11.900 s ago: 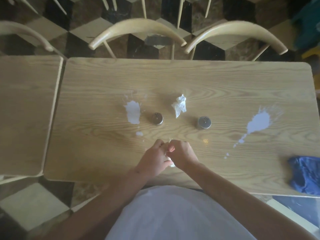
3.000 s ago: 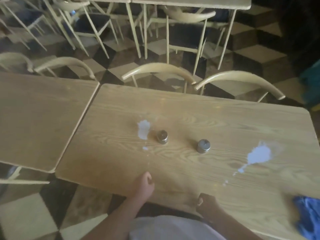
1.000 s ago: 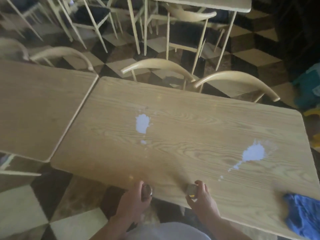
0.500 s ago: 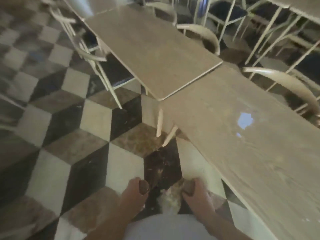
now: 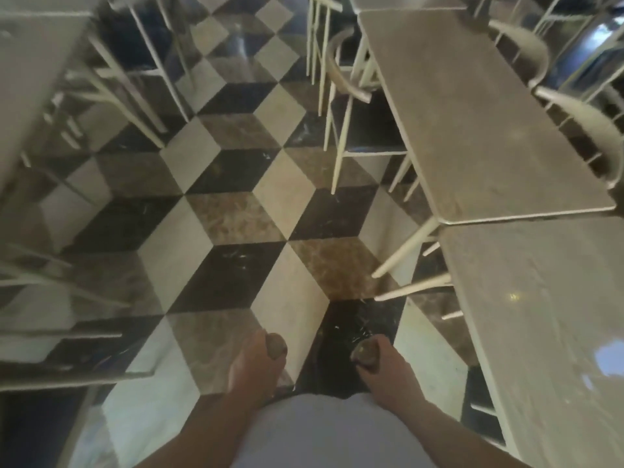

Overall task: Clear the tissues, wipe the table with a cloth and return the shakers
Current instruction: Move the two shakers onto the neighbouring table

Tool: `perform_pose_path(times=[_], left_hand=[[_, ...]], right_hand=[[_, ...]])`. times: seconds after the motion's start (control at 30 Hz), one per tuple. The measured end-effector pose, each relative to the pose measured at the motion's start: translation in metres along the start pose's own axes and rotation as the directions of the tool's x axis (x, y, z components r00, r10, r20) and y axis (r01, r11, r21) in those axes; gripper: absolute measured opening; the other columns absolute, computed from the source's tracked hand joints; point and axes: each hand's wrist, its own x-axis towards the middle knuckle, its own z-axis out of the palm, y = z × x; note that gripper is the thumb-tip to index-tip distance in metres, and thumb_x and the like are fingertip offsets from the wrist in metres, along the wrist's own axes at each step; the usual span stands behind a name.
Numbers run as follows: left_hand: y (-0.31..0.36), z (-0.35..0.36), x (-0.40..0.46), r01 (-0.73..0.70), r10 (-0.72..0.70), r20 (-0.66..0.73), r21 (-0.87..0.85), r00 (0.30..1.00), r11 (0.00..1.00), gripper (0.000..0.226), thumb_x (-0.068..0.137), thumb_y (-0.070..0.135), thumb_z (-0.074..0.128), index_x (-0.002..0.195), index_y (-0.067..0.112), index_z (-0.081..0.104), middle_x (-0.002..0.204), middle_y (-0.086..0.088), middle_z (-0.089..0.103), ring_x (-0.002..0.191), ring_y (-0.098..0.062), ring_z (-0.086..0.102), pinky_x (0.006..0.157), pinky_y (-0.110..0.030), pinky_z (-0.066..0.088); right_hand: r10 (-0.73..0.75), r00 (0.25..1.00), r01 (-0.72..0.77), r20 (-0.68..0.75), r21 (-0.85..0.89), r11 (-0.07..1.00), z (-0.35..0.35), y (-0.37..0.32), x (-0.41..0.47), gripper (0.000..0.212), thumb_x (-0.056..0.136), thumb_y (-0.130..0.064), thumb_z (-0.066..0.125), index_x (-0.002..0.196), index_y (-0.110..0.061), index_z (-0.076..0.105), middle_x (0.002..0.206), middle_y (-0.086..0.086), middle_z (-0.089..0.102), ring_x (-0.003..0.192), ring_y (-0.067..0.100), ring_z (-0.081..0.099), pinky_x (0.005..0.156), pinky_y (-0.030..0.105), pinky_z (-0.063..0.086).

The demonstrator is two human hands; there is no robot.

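Note:
My left hand [image 5: 251,368] grips one small round shaker [image 5: 277,346], whose metal top pokes out above my fingers. My right hand [image 5: 383,369] grips the second shaker [image 5: 365,352] the same way. Both hands are held low in front of my body, over the chequered floor and away from any table. The spilled-on table [image 5: 540,332] runs along the right edge; a pale wet patch [image 5: 607,358] shows on it near the frame's border. No tissue or cloth is in view.
A second wooden table [image 5: 479,123] stands end to end with the first, further ahead on the right, with chairs [image 5: 347,86] around it. More chairs and a table edge [image 5: 67,369] crowd the left. Between them lies an aisle of open tiled floor [image 5: 236,224].
I have turned left away from the table with a shaker in each hand. The view has swung from the tabletop to the aisle and floor; the table now lies at my right.

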Motion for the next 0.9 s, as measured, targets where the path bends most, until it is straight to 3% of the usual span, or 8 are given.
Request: perform_pose_path(times=[0.13,0.23,0.37,0.5,0.6,0.73,0.9], left_hand=[[-0.003,-0.014,0.016,0.106,-0.104,-0.054,0.027,0.993,0.994,0.034,0.070,0.053,0.065,0.091,0.036,0.045,0.083,0.012,0.058,0.071,-0.009,0.060,0.061,-0.032,0.053],[0.013,-0.024,0.044,0.144,-0.143,-0.069,0.010,0.987,0.990,0.035,0.073,0.052,0.066,0.099,0.036,0.048,0.090,0.011,0.061,0.076,-0.012,0.061,0.064,-0.031,0.053],[0.054,-0.041,0.096,0.153,-0.146,-0.104,0.065,0.984,0.986,0.039,0.079,0.042,0.068,0.109,0.029,0.048,0.097,0.006,0.063,0.080,-0.018,0.064,0.062,-0.028,0.047],[0.115,-0.055,0.151,0.072,-0.057,-0.084,0.188,0.995,0.980,0.039,0.088,0.032,0.065,0.119,0.017,0.048,0.116,-0.004,0.056,0.094,-0.023,0.063,0.075,-0.031,0.053],[0.162,-0.060,0.189,-0.001,0.011,-0.036,0.272,0.999,0.962,0.031,0.092,0.029,0.059,0.118,0.013,0.051,0.116,-0.004,0.053,0.103,-0.024,0.059,0.083,-0.034,0.053],[0.209,-0.064,0.243,-0.018,0.031,-0.054,0.226,0.998,0.974,0.050,0.083,0.039,0.069,0.125,0.026,0.047,0.116,0.005,0.056,0.092,-0.015,0.063,0.078,-0.031,0.055],[0.274,-0.079,0.314,-0.090,0.120,-0.095,0.271,0.988,0.958,0.049,0.080,0.036,0.072,0.121,0.029,0.045,0.114,0.008,0.057,0.089,-0.013,0.063,0.070,-0.023,0.051]], right_hand=[[-0.064,0.996,0.065,0.059,-0.018,0.998,-0.006,-0.015,0.044,0.042,0.081,-0.042,0.071,0.112,-0.043,0.043,0.098,-0.020,0.061,0.086,0.003,0.059,0.077,0.016,0.046],[-0.061,0.993,0.064,0.104,-0.024,0.998,-0.018,-0.022,0.086,0.042,0.082,-0.040,0.072,0.113,-0.042,0.045,0.102,-0.019,0.061,0.092,0.004,0.060,0.086,0.023,0.052],[-0.070,0.995,0.070,0.073,0.005,0.998,-0.050,-0.036,0.157,0.041,0.082,-0.043,0.070,0.115,-0.036,0.047,0.101,-0.015,0.062,0.097,0.010,0.062,0.084,0.023,0.049],[0.010,0.999,-0.005,-0.037,0.113,0.994,-0.093,-0.046,0.226,0.051,0.083,-0.044,0.071,0.124,-0.025,0.048,0.102,-0.006,0.063,0.094,0.017,0.065,0.079,0.023,0.047],[0.055,0.998,-0.051,-0.019,0.177,0.983,-0.123,-0.050,0.262,0.045,0.083,-0.039,0.072,0.116,-0.024,0.047,0.095,-0.008,0.058,0.084,0.012,0.060,0.073,0.024,0.044],[0.120,0.993,-0.118,0.001,0.190,0.975,-0.149,-0.044,0.300,0.044,0.079,-0.034,0.073,0.114,-0.026,0.047,0.097,-0.008,0.056,0.089,0.015,0.059,0.077,0.028,0.046],[0.209,0.976,-0.184,-0.061,0.285,0.941,-0.183,-0.048,0.347,0.044,0.073,-0.040,0.072,0.111,-0.033,0.049,0.098,-0.012,0.061,0.088,0.009,0.060,0.079,0.032,0.052]])
